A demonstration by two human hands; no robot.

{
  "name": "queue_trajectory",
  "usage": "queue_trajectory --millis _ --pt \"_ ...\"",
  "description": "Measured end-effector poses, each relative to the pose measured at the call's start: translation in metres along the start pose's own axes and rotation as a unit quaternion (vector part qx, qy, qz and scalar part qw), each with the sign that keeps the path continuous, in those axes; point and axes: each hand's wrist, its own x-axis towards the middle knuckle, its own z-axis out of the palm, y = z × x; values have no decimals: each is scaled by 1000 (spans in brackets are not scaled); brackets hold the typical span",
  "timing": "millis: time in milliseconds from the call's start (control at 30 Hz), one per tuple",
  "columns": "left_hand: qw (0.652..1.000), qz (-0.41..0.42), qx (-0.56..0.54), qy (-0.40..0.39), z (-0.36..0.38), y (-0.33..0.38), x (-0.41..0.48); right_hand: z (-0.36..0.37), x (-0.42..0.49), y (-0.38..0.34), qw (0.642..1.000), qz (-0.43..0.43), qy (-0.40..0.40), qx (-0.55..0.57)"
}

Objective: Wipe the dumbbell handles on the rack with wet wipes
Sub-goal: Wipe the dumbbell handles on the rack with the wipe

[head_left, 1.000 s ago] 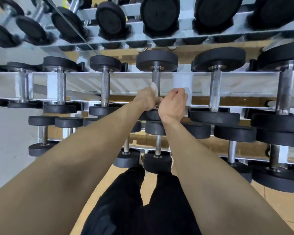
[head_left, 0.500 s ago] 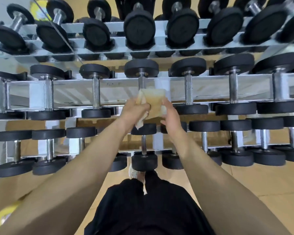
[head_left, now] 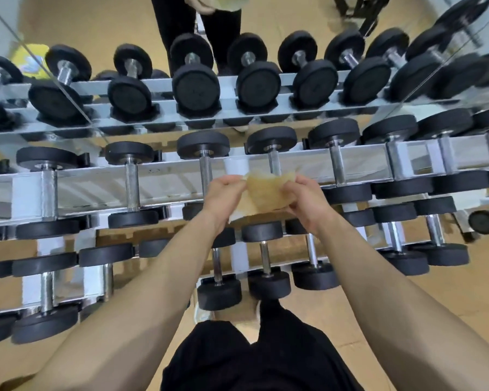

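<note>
A pale yellowish wet wipe (head_left: 263, 193) is stretched open between my two hands. My left hand (head_left: 223, 197) pinches its left edge and my right hand (head_left: 305, 198) pinches its right edge, both held in front of the grey metal rack (head_left: 158, 182). Behind the wipe stand two black dumbbells with chrome handles, one handle (head_left: 205, 172) just left of my left hand and one handle (head_left: 274, 163) partly hidden above the wipe. Neither hand touches a handle.
More black dumbbells fill the rack's upper row (head_left: 195, 86), middle row (head_left: 132, 187) and lower row (head_left: 266, 259). A mirror behind the rack reflects a person's black trousers (head_left: 181, 26). My own black shorts (head_left: 251, 359) and the tan floor (head_left: 449, 292) lie below.
My hands came off the dumbbell handle and drew back from the rack. The wipe went from bunched in my fist to spread between both hands. The view tilted up.
</note>
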Motion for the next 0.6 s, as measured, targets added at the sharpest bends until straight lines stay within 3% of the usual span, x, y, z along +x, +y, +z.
queue_trajectory --millis 200,600 --pt "998 -16 26 48 51 -3 19 -43 35 2 999 28 -40 -6" --pt "969 -25 52 242 128 8 92 -97 148 6 999 16 -37 -31"
